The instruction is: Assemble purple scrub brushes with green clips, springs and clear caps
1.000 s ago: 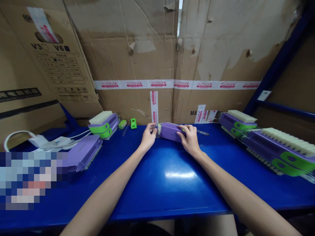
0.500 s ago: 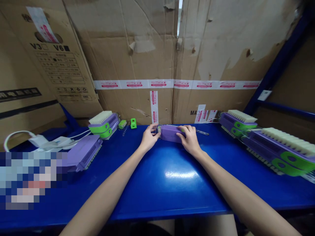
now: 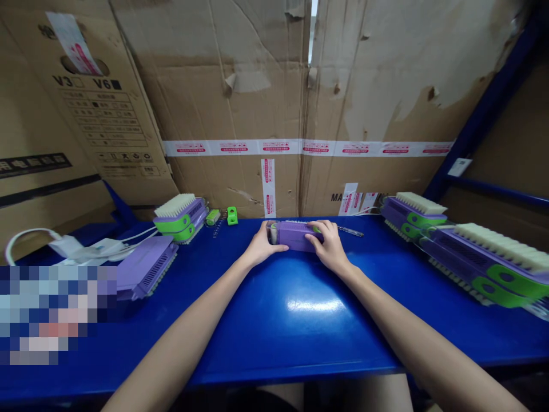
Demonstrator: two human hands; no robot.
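A purple brush [image 3: 294,236] lies across the blue surface in front of me, bristles away from me and smooth purple side towards me. Its left end is clear plastic, and my left hand [image 3: 261,245] wraps round that end with the thumb along the near face. My right hand [image 3: 329,243] grips the other end from above, partly covering a green patch. Just beyond the right hand lies a thin screwdriver [image 3: 350,231]. A loose coil spring [image 3: 219,224], a small green-topped block [image 3: 213,217] and a green bracket [image 3: 232,216] rest left of the left hand.
At the left stand a purple-green brush [image 3: 182,217] and another purple brush [image 3: 148,266], beside a white power strip [image 3: 92,250] with cables. Two more brushes, a far one [image 3: 414,214] and a near one [image 3: 493,260], sit at right. Cardboard [image 3: 214,103] walls the back.
My left hand has closed further round the brush's clear end, its thumb now reaching along the near face. The right hand keeps its hold with barely any shift.
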